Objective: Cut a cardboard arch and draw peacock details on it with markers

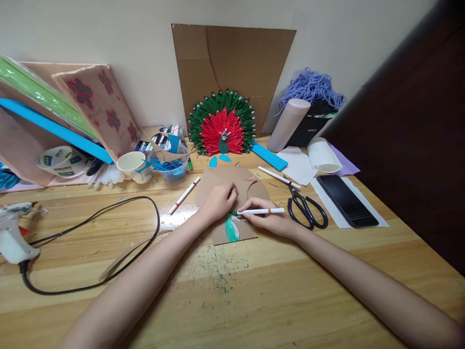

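Observation:
A brown cardboard cut-out [247, 186] lies flat on the wooden table [254, 291], with a teal-green painted patch [231, 229] on its near part. My left hand [219, 200] rests palm-down on the cardboard, fingers curled, pinning it. My right hand [267, 218] grips a white marker [262, 211] held almost level, its green tip touching the cardboard just above the painted patch. The two hands are nearly touching.
Black scissors [307, 208] and a black phone [347, 200] lie to the right. Two more white markers [184, 195] [278, 177] flank the cardboard. A glue gun [12, 237] with a looping black cord [109, 232] sits left. A paper cup [135, 166], plastic bowl [170, 165] and red-green peacock craft [222, 123] stand behind.

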`<state>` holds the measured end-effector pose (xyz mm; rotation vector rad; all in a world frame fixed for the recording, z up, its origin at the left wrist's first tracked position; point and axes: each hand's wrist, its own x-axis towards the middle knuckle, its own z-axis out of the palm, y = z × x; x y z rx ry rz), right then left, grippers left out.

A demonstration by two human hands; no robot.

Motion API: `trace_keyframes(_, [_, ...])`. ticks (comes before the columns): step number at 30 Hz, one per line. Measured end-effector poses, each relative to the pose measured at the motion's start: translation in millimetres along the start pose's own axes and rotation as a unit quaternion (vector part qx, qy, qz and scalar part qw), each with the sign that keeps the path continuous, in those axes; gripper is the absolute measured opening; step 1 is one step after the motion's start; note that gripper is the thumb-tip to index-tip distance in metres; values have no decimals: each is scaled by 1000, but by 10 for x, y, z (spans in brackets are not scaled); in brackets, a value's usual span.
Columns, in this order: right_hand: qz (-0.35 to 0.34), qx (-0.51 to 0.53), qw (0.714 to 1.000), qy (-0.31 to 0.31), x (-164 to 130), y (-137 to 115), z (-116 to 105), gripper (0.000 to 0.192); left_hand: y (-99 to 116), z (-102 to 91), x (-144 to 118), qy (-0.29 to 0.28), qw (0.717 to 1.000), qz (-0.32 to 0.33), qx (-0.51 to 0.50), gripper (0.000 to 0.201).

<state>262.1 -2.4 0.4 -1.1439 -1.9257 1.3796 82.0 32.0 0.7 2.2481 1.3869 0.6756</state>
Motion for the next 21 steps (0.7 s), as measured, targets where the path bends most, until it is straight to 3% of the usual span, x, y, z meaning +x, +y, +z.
trace_keyframes(10, [-18,-16,1000,16,6,10,-6,9,9,6,-1,0,1000,2,2,20])
trace_keyframes(21, [-25,35,999,13,-14,83,-17,1,8,-1,-2,2,1000,17,6,20])
